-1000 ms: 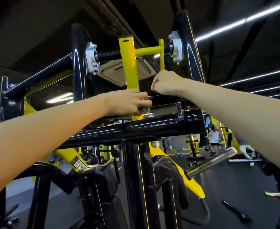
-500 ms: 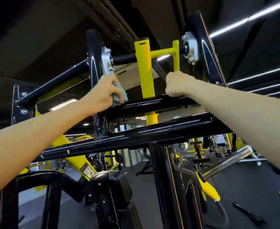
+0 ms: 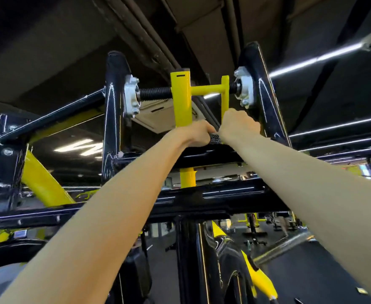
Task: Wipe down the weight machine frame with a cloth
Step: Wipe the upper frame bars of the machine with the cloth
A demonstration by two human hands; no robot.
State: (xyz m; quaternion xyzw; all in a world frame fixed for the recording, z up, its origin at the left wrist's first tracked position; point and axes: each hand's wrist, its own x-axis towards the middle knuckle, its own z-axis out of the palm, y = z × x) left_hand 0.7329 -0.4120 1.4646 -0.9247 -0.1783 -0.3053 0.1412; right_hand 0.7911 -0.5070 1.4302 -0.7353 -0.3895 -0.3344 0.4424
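The weight machine frame is black with two crossbars, an upper one [image 3: 204, 153] and a lower one [image 3: 213, 198], between two black uprights [image 3: 114, 102]. A yellow post [image 3: 181, 99] rises through the middle. My left hand [image 3: 193, 133] lies curled on the upper crossbar at the foot of the yellow post, fingers closed over the cloth [image 3: 215, 139]. Only a small dark textured bit of the cloth shows between my hands. My right hand [image 3: 238, 126] is curled round the frame just right of it, below the thin yellow bar [image 3: 224, 95].
A threaded axle [image 3: 156, 93] with silver bearing plates [image 3: 132, 95] spans the uprights overhead. A chrome peg [image 3: 283, 246] sticks out at lower right. More yellow and black gym machines [image 3: 253, 224] stand on the dark floor behind.
My left hand has slid right along the upper crossbar, from the left upright to beside my right hand. The teal cloth is now mostly hidden. My right hand has stayed in place.
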